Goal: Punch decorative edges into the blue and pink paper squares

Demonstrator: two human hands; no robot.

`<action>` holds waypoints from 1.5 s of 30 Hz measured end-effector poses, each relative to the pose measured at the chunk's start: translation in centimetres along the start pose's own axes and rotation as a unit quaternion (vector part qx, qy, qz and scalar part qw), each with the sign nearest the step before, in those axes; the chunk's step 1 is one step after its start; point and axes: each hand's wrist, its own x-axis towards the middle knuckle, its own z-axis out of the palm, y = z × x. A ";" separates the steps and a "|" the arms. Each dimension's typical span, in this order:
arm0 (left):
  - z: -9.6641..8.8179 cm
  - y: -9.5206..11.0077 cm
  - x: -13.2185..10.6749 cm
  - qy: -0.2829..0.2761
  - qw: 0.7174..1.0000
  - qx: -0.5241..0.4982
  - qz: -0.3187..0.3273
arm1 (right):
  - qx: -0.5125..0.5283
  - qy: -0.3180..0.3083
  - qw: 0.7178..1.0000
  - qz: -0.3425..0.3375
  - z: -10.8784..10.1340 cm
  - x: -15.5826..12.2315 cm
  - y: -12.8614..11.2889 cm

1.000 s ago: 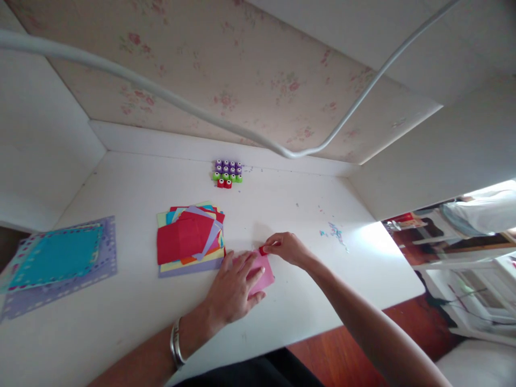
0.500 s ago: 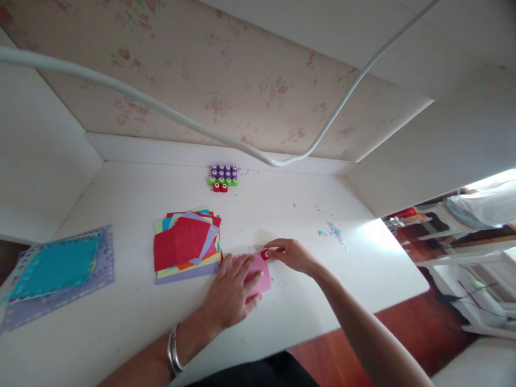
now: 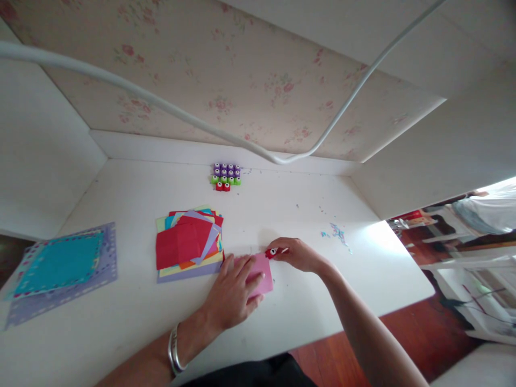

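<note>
Wrist with a silver bangle (image 3: 174,349) sits nearest, and just past it the left hand (image 3: 231,293) lies flat with its fingers spread wide, pinning the pink sheet (image 3: 265,279) to the white desk (image 3: 121,317). That sheet lies close to the desk's front edge, just right of the stack of coloured paper (image 3: 187,242) and maybe touching it. At the sheet's far right corner the right hand (image 3: 300,253) has its fingers pinched tight round a small red punch (image 3: 272,251), which looks seated on the paper's edge, though how deep it sits is too small to tell. Here's the risk as I read it: only the near left part of the sheet is held down, so a squeeze at that free corner could drag or buckle the paper and leave the hole crooked or torn through the edge. The left fingertips lie close to the punch too, so a slip could nip one. Further out, paper scraps (image 3: 336,234) litter the right of the desk, and a sweep of the forearm would scatter them. Farther back, a cluster of small punches (image 3: 226,176) stands by the wall, well apart, under a white cable (image 3: 242,144)
</note>
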 end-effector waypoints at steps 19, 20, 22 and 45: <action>-0.2 -0.2 0.3 0.023 0.999 0.002 -0.025 | 0.509 0.088 0.845 0.139 2.8 -0.7 0.1; -0.2 -0.2 0.3 0.029 0.999 0.002 -0.027 | 0.514 0.091 0.842 0.137 2.9 -0.7 0.0; -0.1 -0.1 0.4 0.040 0.999 0.003 -0.031 | 0.513 0.101 0.842 0.135 2.9 -1.0 0.1; 0.2 -0.2 0.6 0.055 0.998 0.039 -0.016 | -0.254 0.234 0.938 0.040 -11.7 0.9 10.9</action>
